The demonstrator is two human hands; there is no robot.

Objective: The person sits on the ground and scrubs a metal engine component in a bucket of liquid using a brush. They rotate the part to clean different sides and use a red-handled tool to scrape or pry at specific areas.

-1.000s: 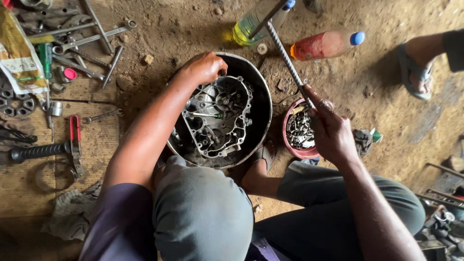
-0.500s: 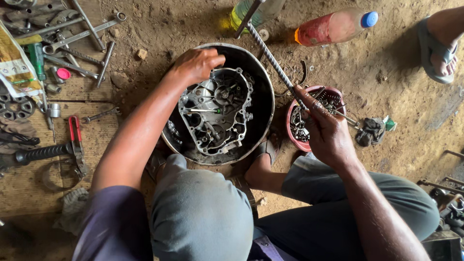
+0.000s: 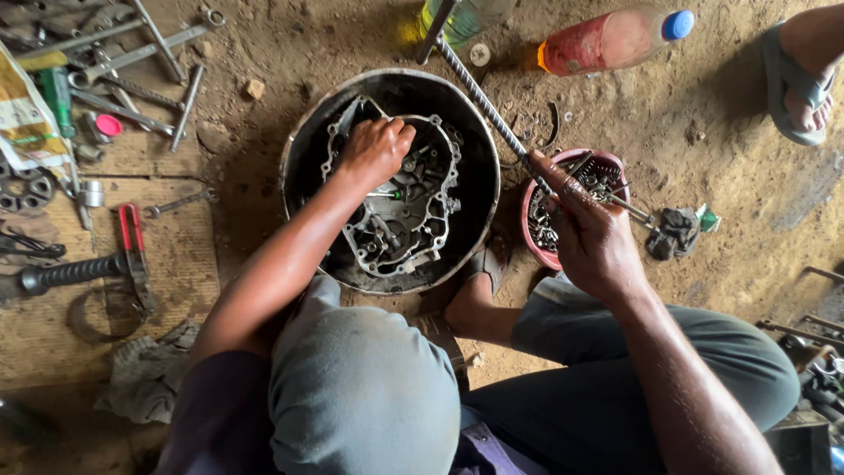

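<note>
Firmly, right hand fists long ribbed steel rod, axis slanting up-left over dirt | left hand curled on grey metal engine casing lying in round black basin | red plastic bowl holds bolts.

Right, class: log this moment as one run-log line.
left hand: on engine casing in round metal basin | right hand: gripping ribbed steel rod over red bowl of small parts | ground: dirt

Bare dirt floor: a black basin sits centre, wrenches left of it, red bottle beyond, red bowl right.
</note>
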